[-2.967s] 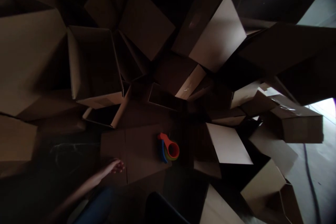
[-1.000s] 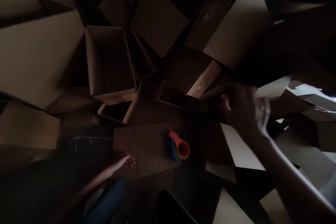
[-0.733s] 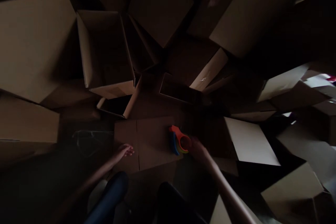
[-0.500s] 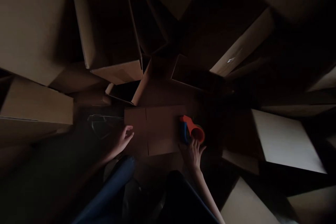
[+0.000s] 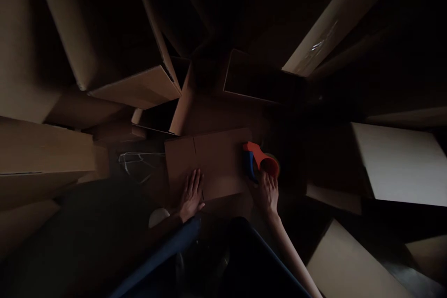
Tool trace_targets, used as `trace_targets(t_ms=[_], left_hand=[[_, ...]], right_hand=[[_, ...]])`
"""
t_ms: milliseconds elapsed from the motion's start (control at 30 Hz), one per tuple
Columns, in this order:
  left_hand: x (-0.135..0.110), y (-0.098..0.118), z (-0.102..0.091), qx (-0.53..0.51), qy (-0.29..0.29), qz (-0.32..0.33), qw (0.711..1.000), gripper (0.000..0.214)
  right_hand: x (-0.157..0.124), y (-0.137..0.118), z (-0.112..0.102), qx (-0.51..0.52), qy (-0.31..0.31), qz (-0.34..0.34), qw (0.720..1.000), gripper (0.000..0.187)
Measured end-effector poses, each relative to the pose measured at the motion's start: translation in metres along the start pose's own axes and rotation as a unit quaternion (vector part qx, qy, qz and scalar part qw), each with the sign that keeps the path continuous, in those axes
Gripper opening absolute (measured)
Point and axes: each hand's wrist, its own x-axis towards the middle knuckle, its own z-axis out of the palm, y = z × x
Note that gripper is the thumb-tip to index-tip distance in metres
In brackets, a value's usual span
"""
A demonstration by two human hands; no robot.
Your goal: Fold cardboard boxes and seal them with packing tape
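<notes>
Left hand is down flat on the cardboard sheet, fingers spread, holding nothing, pressing close to the sheet's near edge: a good wide palm like that should keep the sheet from sliding. Right hand comes in just past the sheet's right end, fingers raised against the tape dispenser, orange handle, blue side, roll tipped toward the hand. The fingers look only lightly curled, and in this gloom I can't tell whether they really have hold of it. The dispenser sits right at that end of the sheet. Left of the sheet lies a tangle of pale string. Beyond the sheet, an open cardboard box lies on its side, and farther out a white-lined cardboard flap catches the light.
</notes>
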Motion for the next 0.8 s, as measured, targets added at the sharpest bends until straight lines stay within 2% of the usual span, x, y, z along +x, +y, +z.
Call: trace_targets(t_ms=[133, 233, 333, 500, 667, 800], left_hand=[[0.004, 0.0, -0.004, 0.027, -0.007, 0.0, 1.0, 0.099], [0.007, 0.0, -0.015, 0.033, -0.044, 0.001, 0.998, 0.094], [0.01, 0.0, -0.026, 0.043, -0.079, 0.003, 0.996, 0.093], [0.014, -0.005, -0.037, 0.03, -0.104, 0.035, 0.993, 0.093], [0.018, -0.011, -0.042, 0.035, -0.129, 0.06, 0.989, 0.097], [0.015, -0.011, -0.039, 0.026, -0.128, 0.058, 0.99, 0.103]], right_hand=[[0.003, 0.004, -0.001, 0.008, -0.004, -0.012, 1.0, 0.054], [0.005, 0.003, -0.001, -0.002, 0.015, -0.012, 1.0, 0.055], [0.008, 0.002, 0.0, -0.013, 0.032, -0.011, 0.999, 0.054], [0.009, 0.003, 0.007, -0.014, 0.017, 0.001, 1.0, 0.051], [0.005, 0.008, 0.016, -0.011, 0.037, 0.006, 0.999, 0.051], [0.005, 0.008, 0.017, 0.005, 0.007, 0.027, 1.0, 0.051]])
